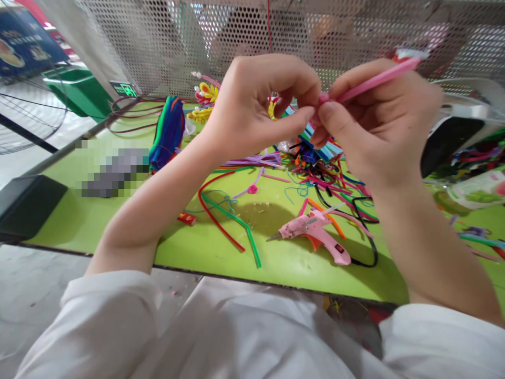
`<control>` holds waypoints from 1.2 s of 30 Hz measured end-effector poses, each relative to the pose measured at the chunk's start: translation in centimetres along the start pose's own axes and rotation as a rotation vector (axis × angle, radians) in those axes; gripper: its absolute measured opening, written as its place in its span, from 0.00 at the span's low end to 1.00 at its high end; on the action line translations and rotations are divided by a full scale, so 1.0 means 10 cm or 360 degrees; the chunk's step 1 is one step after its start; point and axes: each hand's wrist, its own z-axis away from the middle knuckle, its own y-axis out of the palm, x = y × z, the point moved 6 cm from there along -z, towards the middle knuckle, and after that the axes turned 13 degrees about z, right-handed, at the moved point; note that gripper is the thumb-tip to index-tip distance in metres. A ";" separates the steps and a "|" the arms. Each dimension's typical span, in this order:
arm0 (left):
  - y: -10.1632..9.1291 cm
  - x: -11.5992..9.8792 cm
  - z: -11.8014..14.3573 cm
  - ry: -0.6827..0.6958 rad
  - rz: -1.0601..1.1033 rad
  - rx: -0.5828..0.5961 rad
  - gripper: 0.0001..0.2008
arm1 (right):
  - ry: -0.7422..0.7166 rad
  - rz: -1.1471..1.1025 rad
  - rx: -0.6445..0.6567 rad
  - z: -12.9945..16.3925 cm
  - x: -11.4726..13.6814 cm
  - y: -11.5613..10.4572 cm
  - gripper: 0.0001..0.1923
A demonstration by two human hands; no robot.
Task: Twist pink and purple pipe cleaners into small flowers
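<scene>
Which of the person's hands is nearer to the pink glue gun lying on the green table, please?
Right. The right hand is raised almost above the pink glue gun; the left hand is raised farther to its left.

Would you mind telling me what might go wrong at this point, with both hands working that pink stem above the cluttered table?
1. The left hand and right hand pinch only one end of the pink stem, so it may slip or kink.
2. The pink glue gun lies right beneath, its black cord looping through loose stems; a lowered forearm might touch the nozzle or snag the cord.
</scene>
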 end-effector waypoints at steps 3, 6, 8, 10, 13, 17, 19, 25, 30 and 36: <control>0.01 0.02 -0.03 -0.0238 0.0133 0.0043 0.04 | -0.0171 0.0227 0.0024 0.03 0.05 -0.03 0.04; 0.03 0.08 -0.06 -0.0660 0.0296 0.0126 0.01 | -0.0175 0.0460 0.0048 0.05 0.06 -0.06 0.03; 0.05 0.13 -0.05 -0.0938 0.0461 0.0190 0.02 | -0.0156 0.0562 0.0089 0.06 0.05 -0.07 0.03; 0.05 0.16 -0.04 -0.1115 0.0581 0.0200 0.05 | -0.0163 0.0531 0.0100 0.06 0.05 -0.07 0.04; 0.02 0.18 -0.03 -0.1168 0.0662 0.0156 0.11 | -0.0088 0.0281 0.0001 0.03 0.03 -0.07 0.03; 0.01 0.18 -0.02 -0.1039 0.0720 0.0034 0.10 | 0.0122 0.0083 -0.0079 0.01 0.03 -0.04 0.04; 0.03 0.21 -0.01 -0.0959 0.0716 -0.0037 0.11 | 0.0211 0.0072 -0.0087 0.02 0.04 -0.04 0.04; 0.08 0.19 -0.03 -0.0488 0.0550 -0.0068 0.11 | 0.0200 0.0102 -0.0113 0.02 0.06 -0.07 0.03; 0.13 0.18 0.02 -0.0749 0.0757 -0.0311 0.09 | 0.0019 0.0339 -0.0090 0.06 0.07 -0.06 0.07; 0.26 0.21 0.07 -0.1113 0.1005 -0.0436 0.09 | -0.0060 0.0425 -0.0345 0.10 0.09 -0.02 0.08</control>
